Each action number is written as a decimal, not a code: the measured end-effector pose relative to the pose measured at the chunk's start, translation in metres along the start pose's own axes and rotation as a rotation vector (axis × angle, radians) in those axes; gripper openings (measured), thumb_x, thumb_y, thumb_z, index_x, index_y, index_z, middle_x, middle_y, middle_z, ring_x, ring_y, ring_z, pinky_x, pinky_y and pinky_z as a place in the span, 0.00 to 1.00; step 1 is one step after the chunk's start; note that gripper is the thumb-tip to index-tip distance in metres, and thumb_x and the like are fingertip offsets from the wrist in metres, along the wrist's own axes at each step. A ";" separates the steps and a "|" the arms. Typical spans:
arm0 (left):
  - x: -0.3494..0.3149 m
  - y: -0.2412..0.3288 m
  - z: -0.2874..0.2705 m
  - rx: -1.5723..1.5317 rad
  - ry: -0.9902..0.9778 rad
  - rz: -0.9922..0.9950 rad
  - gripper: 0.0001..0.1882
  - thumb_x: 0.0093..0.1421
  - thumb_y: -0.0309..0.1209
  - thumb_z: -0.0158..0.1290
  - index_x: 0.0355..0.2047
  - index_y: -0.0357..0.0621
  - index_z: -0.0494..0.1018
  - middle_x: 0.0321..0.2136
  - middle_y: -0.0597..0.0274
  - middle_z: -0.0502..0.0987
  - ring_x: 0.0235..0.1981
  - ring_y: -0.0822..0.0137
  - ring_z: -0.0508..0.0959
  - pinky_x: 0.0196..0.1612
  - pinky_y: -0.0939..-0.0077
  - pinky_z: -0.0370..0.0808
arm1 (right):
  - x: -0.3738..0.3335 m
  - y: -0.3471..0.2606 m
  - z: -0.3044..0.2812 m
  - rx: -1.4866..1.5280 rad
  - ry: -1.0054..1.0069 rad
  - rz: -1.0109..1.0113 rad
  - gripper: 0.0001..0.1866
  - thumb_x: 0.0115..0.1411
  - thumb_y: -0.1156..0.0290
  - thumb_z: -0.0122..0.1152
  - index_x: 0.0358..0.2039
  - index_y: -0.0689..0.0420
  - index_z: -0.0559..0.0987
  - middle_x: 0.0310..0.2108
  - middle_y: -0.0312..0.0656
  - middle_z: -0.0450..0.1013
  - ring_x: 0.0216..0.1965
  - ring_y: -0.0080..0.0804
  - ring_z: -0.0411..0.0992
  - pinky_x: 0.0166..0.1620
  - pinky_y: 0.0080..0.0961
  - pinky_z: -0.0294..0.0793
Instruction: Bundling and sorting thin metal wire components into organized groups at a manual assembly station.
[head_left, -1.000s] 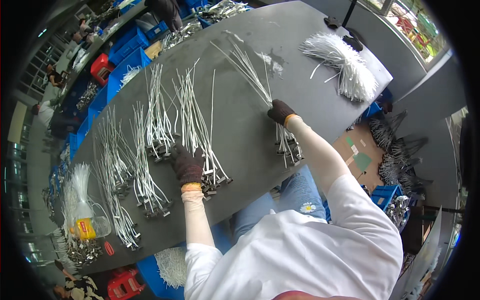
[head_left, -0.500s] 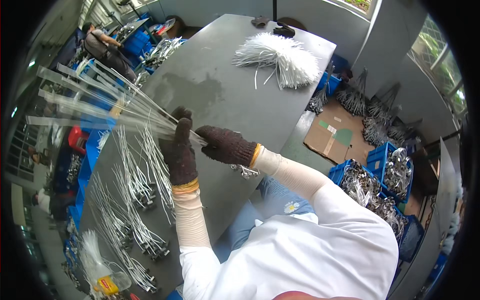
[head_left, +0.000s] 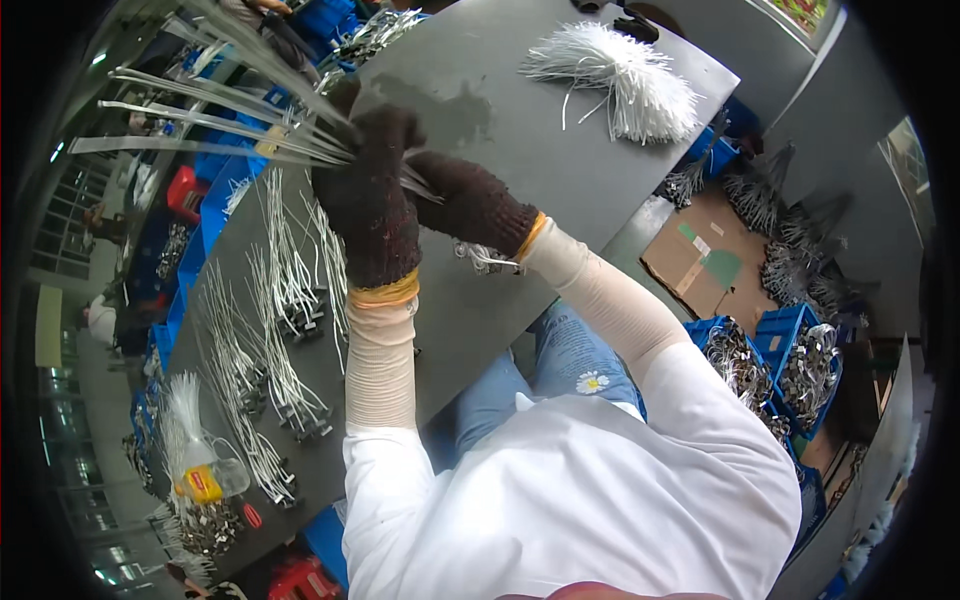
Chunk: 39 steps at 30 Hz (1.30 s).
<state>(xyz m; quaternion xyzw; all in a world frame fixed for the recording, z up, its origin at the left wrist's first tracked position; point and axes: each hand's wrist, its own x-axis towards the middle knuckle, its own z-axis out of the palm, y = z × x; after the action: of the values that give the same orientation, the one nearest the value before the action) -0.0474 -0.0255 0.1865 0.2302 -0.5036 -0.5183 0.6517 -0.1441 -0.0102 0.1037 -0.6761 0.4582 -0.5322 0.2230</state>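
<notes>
A fanned bunch of thin, translucent white strips, like cable ties, runs up and left from my gloved hands above the table. My left hand, in a dark brown knit glove, is closed around the bunch near its lower end. Right against it, my right hand, gloved alike, has its fingers closed on the short ends of the strips that stick out past the left palm. Below the hands, groups of white strips with dark end pieces lie in rows on the grey table.
A big pile of white strips lies at the table's far side. A clear bottle with a yellow label rests at the near left. Blue crates of strips and a flattened cardboard sheet are on the right. Another person is far left.
The view has shifted, so the table and pile appear higher and farther right. Some strips in the bunch have swung upward and spread apart. Both hands keep their hold on the bunch.
</notes>
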 end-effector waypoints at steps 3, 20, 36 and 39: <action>0.007 -0.020 -0.016 0.077 -0.113 -0.211 0.13 0.64 0.32 0.57 0.44 0.36 0.75 0.18 0.71 0.70 0.18 0.77 0.69 0.28 0.77 0.70 | -0.033 0.069 0.020 -0.178 -0.216 0.241 0.15 0.62 0.65 0.60 0.46 0.57 0.75 0.39 0.48 0.78 0.41 0.41 0.78 0.44 0.36 0.76; -0.066 -0.079 -0.341 1.676 -0.004 -0.640 0.53 0.52 0.73 0.48 0.53 0.30 0.71 0.49 0.31 0.75 0.52 0.42 0.76 0.56 0.55 0.71 | 0.005 0.275 -0.060 -0.843 -0.279 0.862 0.17 0.59 0.61 0.56 0.42 0.60 0.71 0.41 0.59 0.75 0.46 0.58 0.75 0.47 0.46 0.74; -0.062 -0.184 -0.286 1.984 -0.140 -0.882 0.37 0.62 0.37 0.54 0.68 0.38 0.53 0.42 0.48 0.79 0.41 0.52 0.82 0.42 0.52 0.78 | -0.039 0.159 0.182 0.253 -0.589 0.959 0.22 0.65 0.56 0.58 0.46 0.64 0.78 0.32 0.39 0.76 0.28 0.27 0.73 0.35 0.27 0.75; -0.079 -0.154 -0.292 1.616 -0.062 -0.967 0.31 0.58 0.36 0.57 0.59 0.36 0.63 0.48 0.46 0.78 0.51 0.55 0.80 0.49 0.55 0.77 | -0.050 0.162 0.226 0.488 -0.508 0.876 0.23 0.62 0.57 0.58 0.48 0.64 0.77 0.35 0.48 0.78 0.31 0.37 0.77 0.38 0.35 0.75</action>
<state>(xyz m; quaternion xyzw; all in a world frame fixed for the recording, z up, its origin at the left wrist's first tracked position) 0.1490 -0.0736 -0.0861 0.7827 -0.5775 -0.2322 -0.0049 0.0022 -0.0872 -0.1251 -0.4584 0.4917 -0.3007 0.6766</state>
